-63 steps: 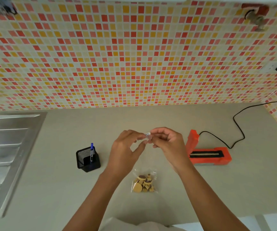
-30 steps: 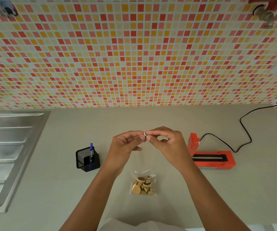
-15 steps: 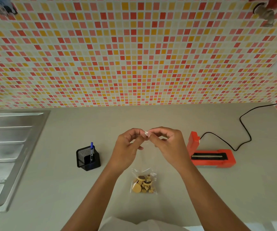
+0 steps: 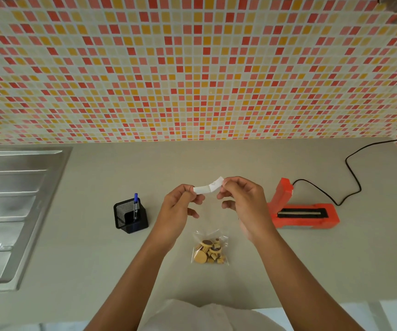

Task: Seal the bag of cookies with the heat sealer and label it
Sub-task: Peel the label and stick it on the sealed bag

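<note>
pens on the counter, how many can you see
1. A blue pen stands upright in the black mesh holder, left of the hands and between them and the sink. The holder could hide others.

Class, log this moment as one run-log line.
hands: left and right pinch label strip | cookie bag: on counter, unlabelled | heat sealer: open

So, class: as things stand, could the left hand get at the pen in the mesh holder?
Probably yes: the pen stands upright in the holder, nothing between it and the left hand. But that hand pinches the label strip.
</note>
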Action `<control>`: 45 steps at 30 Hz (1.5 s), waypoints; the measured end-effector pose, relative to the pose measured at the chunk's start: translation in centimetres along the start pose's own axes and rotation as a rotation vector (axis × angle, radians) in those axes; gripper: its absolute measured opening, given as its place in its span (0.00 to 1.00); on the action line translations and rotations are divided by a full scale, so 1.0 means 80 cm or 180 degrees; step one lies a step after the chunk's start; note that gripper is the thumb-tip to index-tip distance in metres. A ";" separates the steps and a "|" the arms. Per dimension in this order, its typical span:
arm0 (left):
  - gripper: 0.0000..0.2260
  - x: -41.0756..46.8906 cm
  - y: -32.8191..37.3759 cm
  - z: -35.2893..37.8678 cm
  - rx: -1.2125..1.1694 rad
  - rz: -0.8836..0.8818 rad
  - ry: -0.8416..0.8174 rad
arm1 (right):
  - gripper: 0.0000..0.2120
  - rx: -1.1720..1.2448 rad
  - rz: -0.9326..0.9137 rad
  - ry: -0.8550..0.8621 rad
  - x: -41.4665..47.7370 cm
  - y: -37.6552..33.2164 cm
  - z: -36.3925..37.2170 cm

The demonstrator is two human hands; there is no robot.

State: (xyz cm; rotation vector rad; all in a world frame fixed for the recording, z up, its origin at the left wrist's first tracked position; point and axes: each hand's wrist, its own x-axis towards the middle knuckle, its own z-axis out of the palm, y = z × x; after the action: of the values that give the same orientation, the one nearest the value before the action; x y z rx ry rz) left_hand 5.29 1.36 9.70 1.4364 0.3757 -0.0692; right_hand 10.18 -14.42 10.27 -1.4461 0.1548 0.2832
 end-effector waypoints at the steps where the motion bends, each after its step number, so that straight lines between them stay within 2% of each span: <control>1: 0.14 -0.002 -0.002 -0.006 -0.0002 -0.0024 0.0014 | 0.07 0.0070 0.0064 0.0039 0.000 0.003 0.004; 9: 0.13 -0.003 -0.002 -0.068 -0.0055 -0.0191 0.0313 | 0.06 0.0368 0.0607 0.0258 0.013 0.023 0.048; 13: 0.12 -0.002 0.000 -0.115 -0.0042 -0.0367 0.0602 | 0.05 0.0043 0.0917 0.0032 0.021 0.052 0.079; 21: 0.10 0.011 -0.020 -0.207 0.0036 -0.0582 0.0849 | 0.06 -0.0620 0.1306 -0.0389 0.030 0.131 0.151; 30: 0.11 0.037 -0.040 -0.237 0.0259 -0.0765 0.0660 | 0.05 -0.1395 0.1857 -0.0370 0.041 0.204 0.190; 39: 0.11 0.048 -0.049 -0.237 0.0405 -0.0792 0.0420 | 0.06 -0.1892 0.1685 -0.0292 0.055 0.229 0.208; 43: 0.11 0.050 -0.052 -0.238 0.0416 -0.0810 0.0399 | 0.03 -0.1544 0.2409 -0.0444 0.054 0.227 0.211; 45: 0.11 0.050 -0.052 -0.238 0.0422 -0.0805 0.0399 | 0.04 -0.1449 0.2520 -0.0382 0.052 0.231 0.209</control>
State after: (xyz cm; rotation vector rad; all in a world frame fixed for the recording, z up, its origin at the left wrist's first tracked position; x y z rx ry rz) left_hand 3.94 20.04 2.89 1.5218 0.6654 -0.2124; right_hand 7.85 4.37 -6.47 -1.7582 0.5970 1.1047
